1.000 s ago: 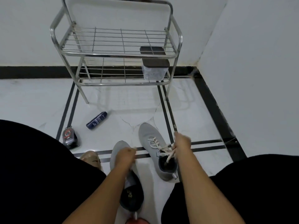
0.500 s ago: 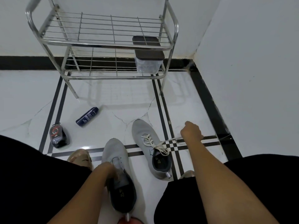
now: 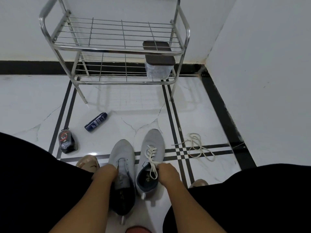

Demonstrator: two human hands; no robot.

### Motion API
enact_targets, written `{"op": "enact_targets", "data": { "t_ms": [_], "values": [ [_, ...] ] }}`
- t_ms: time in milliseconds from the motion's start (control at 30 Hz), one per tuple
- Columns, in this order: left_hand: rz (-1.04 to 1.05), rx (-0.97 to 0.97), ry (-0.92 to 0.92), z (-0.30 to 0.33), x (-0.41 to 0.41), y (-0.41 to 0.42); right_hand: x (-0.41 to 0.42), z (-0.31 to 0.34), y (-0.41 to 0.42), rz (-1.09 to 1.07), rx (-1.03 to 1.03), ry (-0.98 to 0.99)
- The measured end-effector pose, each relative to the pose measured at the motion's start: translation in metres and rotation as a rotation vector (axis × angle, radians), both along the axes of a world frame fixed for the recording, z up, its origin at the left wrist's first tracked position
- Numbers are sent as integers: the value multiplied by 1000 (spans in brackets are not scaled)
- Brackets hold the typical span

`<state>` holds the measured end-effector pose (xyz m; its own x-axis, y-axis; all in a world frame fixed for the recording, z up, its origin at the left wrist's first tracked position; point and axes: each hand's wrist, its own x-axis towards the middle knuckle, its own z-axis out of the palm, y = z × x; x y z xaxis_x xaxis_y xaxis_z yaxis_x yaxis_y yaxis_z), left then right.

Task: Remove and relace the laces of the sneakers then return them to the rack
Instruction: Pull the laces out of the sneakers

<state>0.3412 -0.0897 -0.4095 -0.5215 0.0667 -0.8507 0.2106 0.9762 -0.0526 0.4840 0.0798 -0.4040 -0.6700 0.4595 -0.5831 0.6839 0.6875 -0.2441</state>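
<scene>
White lettering runs along the dark blue tube (image 3: 96, 122) lying on the floor tiles (image 3: 117, 118), but it is too small to read, and the red and white label on the black pouch (image 3: 67, 143) near the left knee is just as illegible; a pale logo marks the insole of each shoe and cannot be made out either. Two grey sneakers sit side by side between the person's knees, toes pointing toward the rack. The left sneaker (image 3: 122, 167) has bare eyelets, and the left hand (image 3: 105, 174) rests on its left side at the tongue, fingers curled downward, though whether they grip the upper is hidden behind the knuckles. The right sneaker (image 3: 151, 158) is threaded with a white lace (image 3: 151, 154), and the right hand (image 3: 168, 174) pinches the loose ends of that lace at the collar. A second, loose lace (image 3: 196, 147) lies in loops on the tiles to the right, well apart from both shoes. The steel rack (image 3: 117, 49) stands against the wall with its top cut off by the frame edge; a clear container with a dark lid (image 3: 159, 62) sits on its lower shelf at the right. Black clothing covers both knees, and tan footwear peeks out beside each.
</scene>
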Motion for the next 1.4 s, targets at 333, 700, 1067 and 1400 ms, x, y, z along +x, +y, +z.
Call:
{"op": "enact_targets", "data": {
  "t_ms": [333, 700, 1067, 1400],
  "values": [
    [105, 102, 211, 11, 15, 1, 3, -10, -27, -271, -112, -28],
    [311, 471, 536, 5, 29, 9, -4, 5, 0, -349, -157, -114],
    [-364, 482, 409, -6, 71, 39, -20, 6, 0, -135, -100, 10],
    [-367, 448, 391, -5, 80, 47, -66, 86, 36, -898, -730, 777]
  ]
}}
